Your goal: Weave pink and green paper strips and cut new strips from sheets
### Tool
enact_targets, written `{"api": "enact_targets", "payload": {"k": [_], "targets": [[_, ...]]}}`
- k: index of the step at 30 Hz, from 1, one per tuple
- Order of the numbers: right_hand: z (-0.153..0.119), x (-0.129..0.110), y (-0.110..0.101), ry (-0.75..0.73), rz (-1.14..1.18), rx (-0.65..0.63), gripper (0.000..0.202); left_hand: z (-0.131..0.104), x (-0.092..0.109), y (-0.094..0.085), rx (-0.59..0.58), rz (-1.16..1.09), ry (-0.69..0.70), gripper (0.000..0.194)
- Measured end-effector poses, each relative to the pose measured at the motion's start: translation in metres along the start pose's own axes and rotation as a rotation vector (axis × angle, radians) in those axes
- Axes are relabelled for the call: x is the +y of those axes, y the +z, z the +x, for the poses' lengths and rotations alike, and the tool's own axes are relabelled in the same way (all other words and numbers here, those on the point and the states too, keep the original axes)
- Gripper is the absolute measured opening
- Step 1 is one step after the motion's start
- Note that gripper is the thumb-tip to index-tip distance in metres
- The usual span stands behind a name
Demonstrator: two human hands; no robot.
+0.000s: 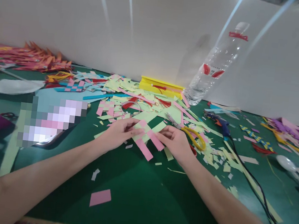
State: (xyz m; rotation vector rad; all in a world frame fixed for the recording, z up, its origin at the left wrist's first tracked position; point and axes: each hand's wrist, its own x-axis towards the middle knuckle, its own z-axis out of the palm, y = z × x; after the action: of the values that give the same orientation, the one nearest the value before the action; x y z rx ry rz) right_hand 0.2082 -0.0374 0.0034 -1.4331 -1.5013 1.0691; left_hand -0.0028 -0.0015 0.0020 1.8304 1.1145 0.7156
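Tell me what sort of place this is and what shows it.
Likely a paper-craft work area, though the wider room can't be told: paper scraps litter the green tabletop, yellow-handled scissors lie among them, and the left hand and right hand hold a woven paper piece.

Room over the near tabletop; scissors and bottle as obstacles farther back

On my feed, the woven paper piece is showing pink and pale-green checks. I'm seeing the tabletop showing deep green, the scissor handle yellow, the glue gun dark blue, the woven band blue-and-yellow, its tassel red.
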Motion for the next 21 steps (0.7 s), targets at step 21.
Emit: {"api": "enact_targets", "payload": {"k": [21], "targets": [[-0.019,0.006,-0.004,-0.182,-0.226,0.008,0.025,0.001,0.008,0.005,0.039,-0.107,-0.129,0.045]]}}
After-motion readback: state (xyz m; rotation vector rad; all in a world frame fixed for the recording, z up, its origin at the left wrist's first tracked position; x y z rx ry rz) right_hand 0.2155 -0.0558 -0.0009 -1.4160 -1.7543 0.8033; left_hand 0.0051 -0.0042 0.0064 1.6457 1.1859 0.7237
